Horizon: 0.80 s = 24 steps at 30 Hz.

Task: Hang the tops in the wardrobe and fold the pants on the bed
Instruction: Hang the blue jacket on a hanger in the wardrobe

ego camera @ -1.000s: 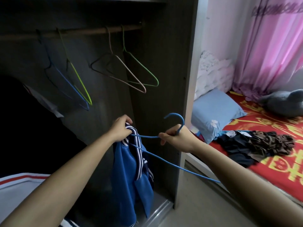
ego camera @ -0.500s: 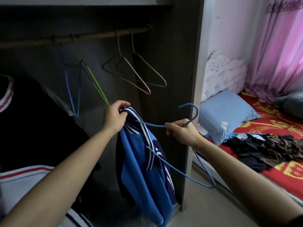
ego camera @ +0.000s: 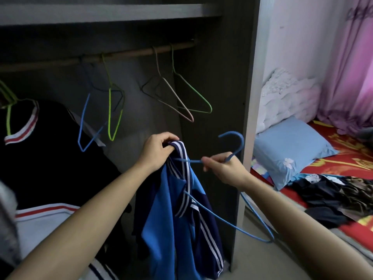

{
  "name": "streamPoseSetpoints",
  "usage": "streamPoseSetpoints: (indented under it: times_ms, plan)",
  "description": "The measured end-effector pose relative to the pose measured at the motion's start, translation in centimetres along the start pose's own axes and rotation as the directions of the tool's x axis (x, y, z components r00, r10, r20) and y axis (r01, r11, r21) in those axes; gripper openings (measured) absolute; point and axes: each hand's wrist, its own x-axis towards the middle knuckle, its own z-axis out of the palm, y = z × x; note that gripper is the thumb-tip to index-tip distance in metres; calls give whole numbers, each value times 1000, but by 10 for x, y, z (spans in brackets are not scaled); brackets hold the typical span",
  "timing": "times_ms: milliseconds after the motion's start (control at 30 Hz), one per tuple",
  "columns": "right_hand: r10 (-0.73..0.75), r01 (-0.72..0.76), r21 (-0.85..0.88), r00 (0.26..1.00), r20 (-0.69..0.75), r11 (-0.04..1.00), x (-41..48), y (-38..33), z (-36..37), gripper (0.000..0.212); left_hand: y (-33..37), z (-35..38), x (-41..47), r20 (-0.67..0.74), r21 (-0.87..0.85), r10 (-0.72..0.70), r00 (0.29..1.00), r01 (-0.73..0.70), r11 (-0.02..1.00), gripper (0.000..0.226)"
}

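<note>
Both busy: your left hand [ego camera: 159, 152] grips blue top [ego camera: 161, 219] by collar; right hand [ego camera: 224, 168] pinches blue hanger [ego camera: 242, 142], tip pointing left into it.

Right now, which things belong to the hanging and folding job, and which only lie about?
Job: blue top, blue hanger, wardrobe rail, clothes pile on the bed, left hand, right hand.
Lying about: blue pillow, pink curtain, white bedding.
</note>
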Motion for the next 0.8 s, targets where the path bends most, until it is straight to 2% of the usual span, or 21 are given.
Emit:
streamPoseSetpoints:
  times_ms: [67,133,233,300,333,433,533,600,700,800]
  plan:
    - [34,-26,146,998,-49,989,1,-1,-7,36,-4,-1,-4,-48,184,81,996,-71,980,26]
    - [45,-39,203,999,-25,978,1,2,-7,36,-6,-8,-3,-91,329,103,990,-67,942,24]
    - [106,-120,99,985,134,988,2,7,-1,36,-7,-25,1,-93,413,130,987,-81,907,27]
    - [105,-103,-21,966,238,994,3,8,-2,35,-11,-37,-1,-86,456,129,988,-76,887,27]
    - [79,-76,-21,964,255,997,4,7,-4,33,-13,-42,-3,-83,471,113,990,-61,880,27]
    - [3,-28,120,979,203,992,14,1,-17,34,-19,-50,-10,-76,493,33,997,9,870,23]
    - [23,-38,67,978,208,997,27,0,-12,34,-16,-47,-12,-104,407,49,993,-2,913,14]
    - [57,-58,0,977,208,998,33,6,6,33,-9,-38,-11,-116,308,32,993,5,951,16]
    - [122,-110,-75,976,179,991,38,19,39,33,-2,-20,-10,-19,83,-76,997,77,994,25]
    - [211,-224,156,973,95,962,42,25,47,37,-8,-11,-14,-4,-63,-98,995,98,993,16]
